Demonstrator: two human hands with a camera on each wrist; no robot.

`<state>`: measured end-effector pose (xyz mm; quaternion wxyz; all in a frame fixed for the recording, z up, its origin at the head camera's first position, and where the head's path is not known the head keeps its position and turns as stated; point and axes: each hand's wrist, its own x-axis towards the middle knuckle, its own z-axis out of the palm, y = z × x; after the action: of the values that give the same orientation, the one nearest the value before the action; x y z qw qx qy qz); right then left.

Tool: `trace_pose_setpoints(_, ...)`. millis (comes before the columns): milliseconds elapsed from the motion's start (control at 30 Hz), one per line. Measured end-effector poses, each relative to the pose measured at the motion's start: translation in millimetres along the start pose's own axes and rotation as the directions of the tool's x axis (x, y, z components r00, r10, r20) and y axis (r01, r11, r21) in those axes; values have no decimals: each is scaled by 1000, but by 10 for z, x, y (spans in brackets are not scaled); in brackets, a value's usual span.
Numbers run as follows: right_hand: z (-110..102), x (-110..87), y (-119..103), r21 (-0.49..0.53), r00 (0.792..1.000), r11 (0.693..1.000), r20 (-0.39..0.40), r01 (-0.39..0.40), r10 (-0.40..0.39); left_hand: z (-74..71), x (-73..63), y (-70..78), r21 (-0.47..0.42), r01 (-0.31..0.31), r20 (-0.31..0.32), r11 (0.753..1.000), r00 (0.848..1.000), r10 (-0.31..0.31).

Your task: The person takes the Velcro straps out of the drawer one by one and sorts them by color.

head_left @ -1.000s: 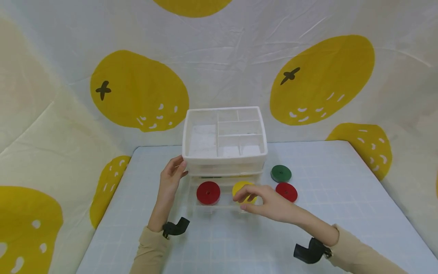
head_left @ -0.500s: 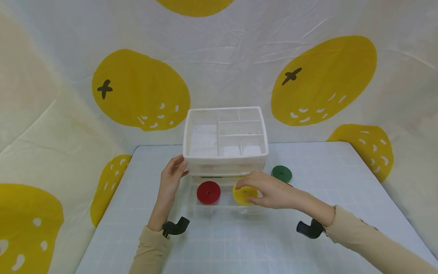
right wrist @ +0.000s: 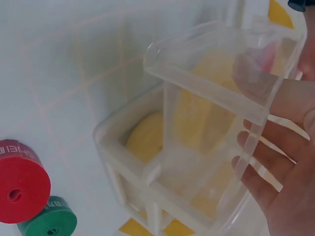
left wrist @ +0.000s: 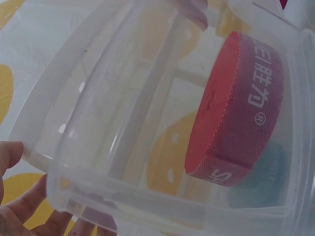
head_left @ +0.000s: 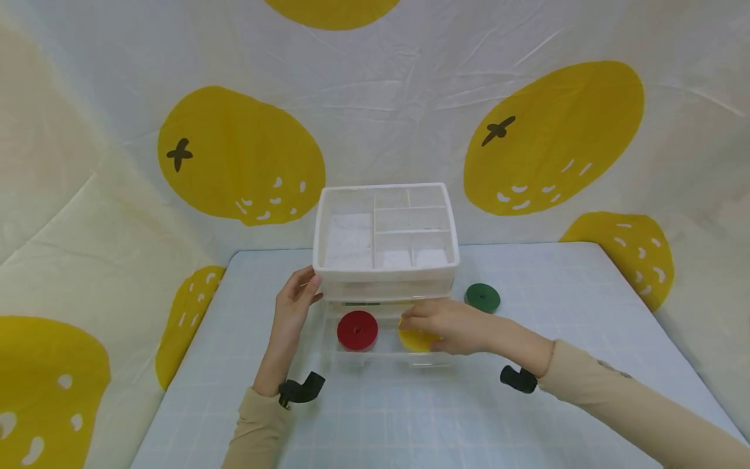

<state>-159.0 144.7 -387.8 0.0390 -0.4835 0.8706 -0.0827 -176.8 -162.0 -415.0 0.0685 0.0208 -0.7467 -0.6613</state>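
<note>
A white storage box (head_left: 387, 279) stands at the back of the table with a clear drawer (head_left: 383, 357) pulled out at its front. My left hand (head_left: 293, 303) rests against the box's front left corner, fingers loose. Inside the drawer, on the left, lies a red roll of strap tape (head_left: 357, 330); the left wrist view shows white lettering on this red roll (left wrist: 241, 108). My right hand (head_left: 459, 324) reaches into the drawer's right side and grips a yellow roll of strap tape (head_left: 417, 341), thumb near, fingers beyond. The hand covers part of that roll.
Right of the box lies a green roll (head_left: 482, 298) on the table. Beside it the right wrist view shows another red roll (right wrist: 22, 189), hidden behind my arm from the head. Divided compartments (head_left: 410, 221) top the box. A patterned cloth (head_left: 375, 117) hangs behind.
My right hand has come down from above the yellow roll and closed its fingers around it. The left hand has stayed at the box.
</note>
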Motion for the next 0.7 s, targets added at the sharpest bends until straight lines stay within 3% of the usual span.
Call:
trace_pose_setpoints(200, 26, 23, 23, -90, 999, 996, 34, 29, -26, 7, 1, 2, 3, -3, 0, 1000, 1000, 3)
trace_pose_setpoints(700, 54, 75, 32, -124, 996, 992, 86, 31, -20, -6, -3, -3, 13, -8, 3, 1000, 1000, 8)
